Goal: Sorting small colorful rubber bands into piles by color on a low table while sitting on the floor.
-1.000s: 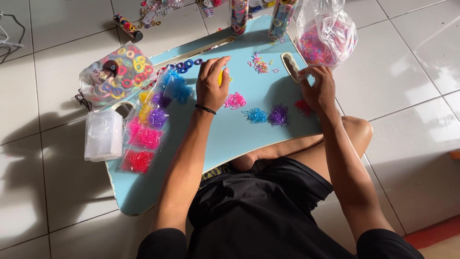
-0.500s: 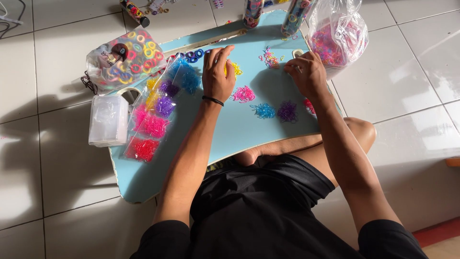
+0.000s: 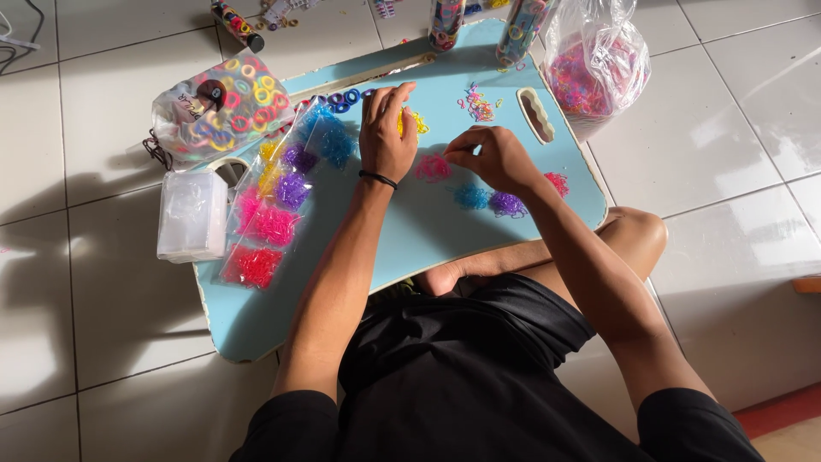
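Note:
A light blue lap table (image 3: 410,248) lies across my legs, with small piles of tiny rubber bands on it. My left hand (image 3: 385,128) rests, fingers curled, on a yellow pile (image 3: 417,124). My right hand (image 3: 492,158) hovers mid-table with its fingertips pinched together just right of a pink pile (image 3: 432,167). I cannot see anything between the fingers. Below that hand lie a blue pile (image 3: 470,197), a purple pile (image 3: 506,204) and a red-pink pile (image 3: 557,182).
Small clear bags of sorted bands (image 3: 274,222) line the table's left side, next to a clear plastic box (image 3: 192,216). A bag of larger coloured rings (image 3: 227,107) sits at the far left. A big plastic bag of pink bands (image 3: 594,73) and two tubes (image 3: 446,21) stand at the back.
My right hand has moved left from the table's right end to the middle, near the pink pile. My left hand has stayed at the yellow pile.

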